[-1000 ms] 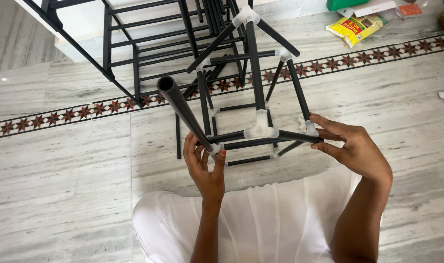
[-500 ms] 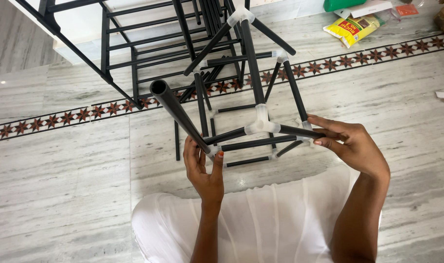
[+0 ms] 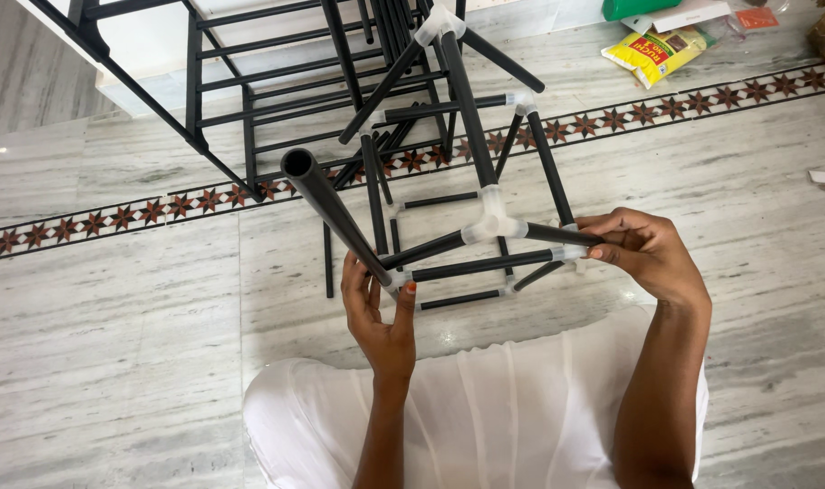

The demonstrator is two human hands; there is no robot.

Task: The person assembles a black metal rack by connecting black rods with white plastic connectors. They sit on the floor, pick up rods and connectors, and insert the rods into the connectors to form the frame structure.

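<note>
Looking down from the head view, the left hand [image 3: 379,317] is wrapping around the near-left corner of the black tube frame with white plastic corner joints [image 3: 471,181], its fingers [image 3: 352,282] curled behind the tubes and the thumb pressing on the front, gripping right where a long black open-ended tube [image 3: 333,210] is slanting up and away to the left. The right hand [image 3: 652,254] is reaching in from the right, its fingers pinching together on the near-right white joint [image 3: 571,251], where two black tubes are meeting. The frame is hanging just above the grey marble floor [image 3: 114,362], held between the two hands, in front of the person's lap in white cloth [image 3: 503,417], and stretching away towards the far side. A white three-way joint [image 3: 490,226] is sitting between the hands on the top near rail. Behind the frame, at the far left, a larger black metal rack [image 3: 222,81] is standing on the floor, close enough that its bars are overlapping the frame in view. A band of red star tiles [image 3: 95,222] is crossing the floor from left to right. At the far right, a yellow packet [image 3: 652,52] is lying beside a green object [image 3: 634,7], well apart from both hands.
</note>
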